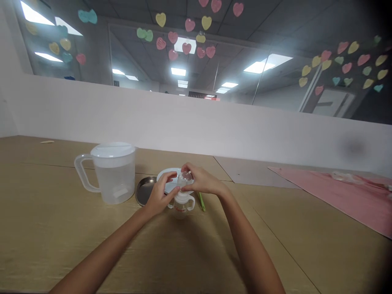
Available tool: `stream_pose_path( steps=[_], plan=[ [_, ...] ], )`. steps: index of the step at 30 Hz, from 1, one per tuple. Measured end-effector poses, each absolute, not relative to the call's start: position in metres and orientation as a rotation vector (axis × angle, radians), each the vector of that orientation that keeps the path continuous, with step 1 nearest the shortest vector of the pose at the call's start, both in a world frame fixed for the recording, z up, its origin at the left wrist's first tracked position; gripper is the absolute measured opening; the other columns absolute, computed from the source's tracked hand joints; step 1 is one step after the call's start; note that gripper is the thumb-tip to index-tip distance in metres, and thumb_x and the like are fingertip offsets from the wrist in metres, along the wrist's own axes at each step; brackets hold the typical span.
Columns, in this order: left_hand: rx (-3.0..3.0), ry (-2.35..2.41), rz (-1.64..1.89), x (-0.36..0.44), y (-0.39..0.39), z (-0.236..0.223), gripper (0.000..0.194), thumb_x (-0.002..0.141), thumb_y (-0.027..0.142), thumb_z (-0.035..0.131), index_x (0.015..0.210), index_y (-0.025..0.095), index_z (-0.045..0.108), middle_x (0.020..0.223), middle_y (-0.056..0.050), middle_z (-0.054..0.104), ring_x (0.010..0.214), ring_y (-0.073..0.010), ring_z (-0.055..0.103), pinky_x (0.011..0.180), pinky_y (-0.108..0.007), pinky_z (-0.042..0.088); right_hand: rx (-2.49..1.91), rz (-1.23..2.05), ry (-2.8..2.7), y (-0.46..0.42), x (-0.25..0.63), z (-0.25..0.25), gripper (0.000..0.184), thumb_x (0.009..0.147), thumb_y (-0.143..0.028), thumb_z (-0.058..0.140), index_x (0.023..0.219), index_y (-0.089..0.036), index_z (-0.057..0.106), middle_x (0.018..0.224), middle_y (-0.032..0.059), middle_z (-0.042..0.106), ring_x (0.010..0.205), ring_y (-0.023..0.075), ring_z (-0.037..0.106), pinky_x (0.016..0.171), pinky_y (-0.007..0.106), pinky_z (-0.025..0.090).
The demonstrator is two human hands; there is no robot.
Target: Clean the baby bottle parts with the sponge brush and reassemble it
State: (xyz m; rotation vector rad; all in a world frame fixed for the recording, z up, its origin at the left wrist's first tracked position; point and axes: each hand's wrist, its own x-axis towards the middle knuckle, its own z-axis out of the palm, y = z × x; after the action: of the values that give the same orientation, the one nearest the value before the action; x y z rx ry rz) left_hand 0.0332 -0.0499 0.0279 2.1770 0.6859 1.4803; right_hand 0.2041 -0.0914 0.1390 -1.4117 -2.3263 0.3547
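Note:
My right hand (200,180) grips a clear plastic dome cap (185,178) from above, its fingers curled over the top. My left hand (159,194) closes in from the left, with its fingertips against the same cap. Just below them stands a clear baby bottle with white twin handles (181,207), upright, its neck hidden behind my hands. A white plate (167,173) lies behind the hands, partly covered by them. A thin green stick (201,201) lies on the table by my right wrist.
A clear plastic pitcher with a white lid (112,173) stands left of the hands, next to a round steel lid (145,190). The light wood table (61,228) stretches ahead to a white wall. A pink mat (346,196) lies at the right.

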Motion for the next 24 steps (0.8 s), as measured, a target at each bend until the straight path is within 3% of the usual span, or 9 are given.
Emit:
stream_pose_path(
  steps=[5,11,24],
  plan=[
    [2.278,0.821,1.230,0.030,-0.047,-0.007,0.068,0.076,0.048,0.061,0.132,0.019,0.037,0.127,-0.012,0.051,0.116,-0.0272,0.047,0.098,-0.043,0.038,-1.527,0.405,-2.380,-0.083,0.205,0.131,0.051,0.060,-0.029,0.071,0.103,-0.019,0.046,0.092,0.0007,0.055,0.077,0.0144,0.050,0.061,0.022,0.036],
    [2.294,0.814,1.188,0.038,-0.043,-0.013,0.048,0.075,0.052,0.060,0.111,0.020,0.057,0.113,-0.008,0.061,0.107,-0.0253,0.052,0.095,-0.040,0.038,-1.558,0.421,-2.449,-0.079,0.204,0.124,0.054,0.059,-0.027,0.071,0.106,-0.020,0.045,0.096,0.0012,0.056,0.077,0.0142,0.050,0.061,0.021,0.035],
    [2.293,0.817,1.227,0.038,-0.043,-0.015,0.050,0.075,0.053,0.060,0.112,0.020,0.058,0.105,-0.008,0.063,0.099,-0.0243,0.054,0.090,-0.037,0.040,-1.589,0.326,-2.553,-0.078,0.196,0.119,0.048,0.061,-0.020,0.071,0.105,-0.019,0.052,0.095,0.0031,0.058,0.081,0.0153,0.053,0.062,0.020,0.036]
  ],
)
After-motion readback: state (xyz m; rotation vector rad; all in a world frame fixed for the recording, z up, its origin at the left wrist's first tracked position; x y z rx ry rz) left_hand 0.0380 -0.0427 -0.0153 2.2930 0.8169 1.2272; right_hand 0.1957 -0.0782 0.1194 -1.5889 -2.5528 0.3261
